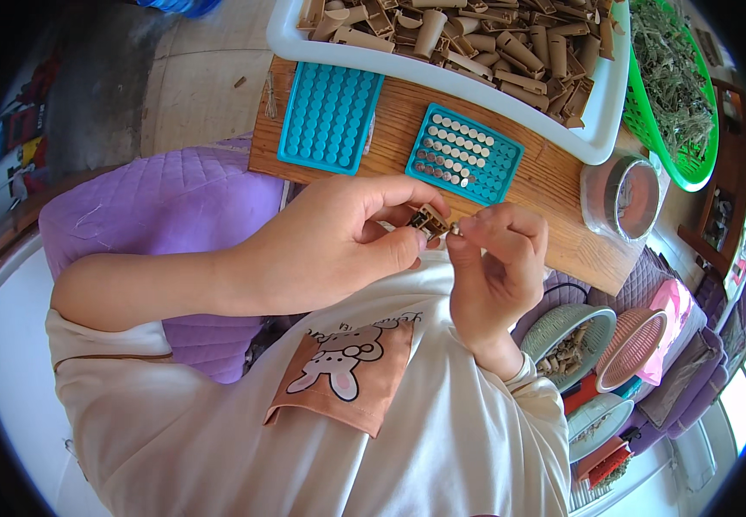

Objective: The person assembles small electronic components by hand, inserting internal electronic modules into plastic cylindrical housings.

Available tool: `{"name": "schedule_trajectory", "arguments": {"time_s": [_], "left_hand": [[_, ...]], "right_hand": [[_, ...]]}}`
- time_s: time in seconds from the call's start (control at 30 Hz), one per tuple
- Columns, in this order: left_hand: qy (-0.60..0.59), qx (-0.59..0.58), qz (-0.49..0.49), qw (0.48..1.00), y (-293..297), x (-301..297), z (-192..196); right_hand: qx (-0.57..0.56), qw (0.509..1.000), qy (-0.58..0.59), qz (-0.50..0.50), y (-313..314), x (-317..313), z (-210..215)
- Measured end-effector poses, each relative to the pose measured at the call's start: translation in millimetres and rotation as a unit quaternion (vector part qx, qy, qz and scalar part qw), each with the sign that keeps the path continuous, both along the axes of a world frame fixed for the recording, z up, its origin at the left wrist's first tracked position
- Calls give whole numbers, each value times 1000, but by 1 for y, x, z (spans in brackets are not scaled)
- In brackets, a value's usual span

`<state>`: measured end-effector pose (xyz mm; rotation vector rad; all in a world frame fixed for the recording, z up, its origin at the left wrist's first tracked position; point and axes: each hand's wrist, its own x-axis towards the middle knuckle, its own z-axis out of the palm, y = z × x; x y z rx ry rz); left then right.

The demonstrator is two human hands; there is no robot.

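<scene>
— In the left hand (334,234), what?
— A small tan part (430,219), dark inside, gripped by thumb and fingers; long axis unclear.
— Right hand (504,258)?
— Narrow, pinching a tiny pale piece (455,228) just right of the part; contact, cannot tell.
— Outward?
— Wooden surface (558,211): teal tray (502,177) partly filled with discs (444,121), second tray (330,116) leftward, white tub (601,142) of tan pieces (429,34) behind.
— Room?
— Green basket (692,175) right, purple quilted cover (153,202) left.

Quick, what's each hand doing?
Left hand: closed, holding a small, brown, boxy part, material unclear.
Right hand: closed, pinching a tiny, pale piece, shape unclear.
</scene>
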<state>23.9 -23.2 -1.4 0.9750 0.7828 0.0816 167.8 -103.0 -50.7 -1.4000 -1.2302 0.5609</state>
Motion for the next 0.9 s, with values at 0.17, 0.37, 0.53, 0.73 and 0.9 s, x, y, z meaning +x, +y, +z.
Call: {"name": "schedule_trajectory", "arguments": {"time_s": [0.17, 0.37, 0.53, 0.73, 0.9], "left_hand": [[13, 31, 5, 999, -2, 0, 2], [58, 39, 4, 998, -2, 0, 1], [59, 77, -34, 995, 0, -1, 2], [40, 3, 17, 999, -3, -3, -7], [51, -78, 18, 995, 3, -2, -4]], "right_hand": [[23, 1000, -8, -9, -5, -6, 1], [27, 999, -22, -12, -8, -11, -7], [26, 999, -12, -33, -11, -15, -6], [20, 994, -83, 65, -4, -11, -9], [8, 989, -97, 109, -11, -5, -18]]}}
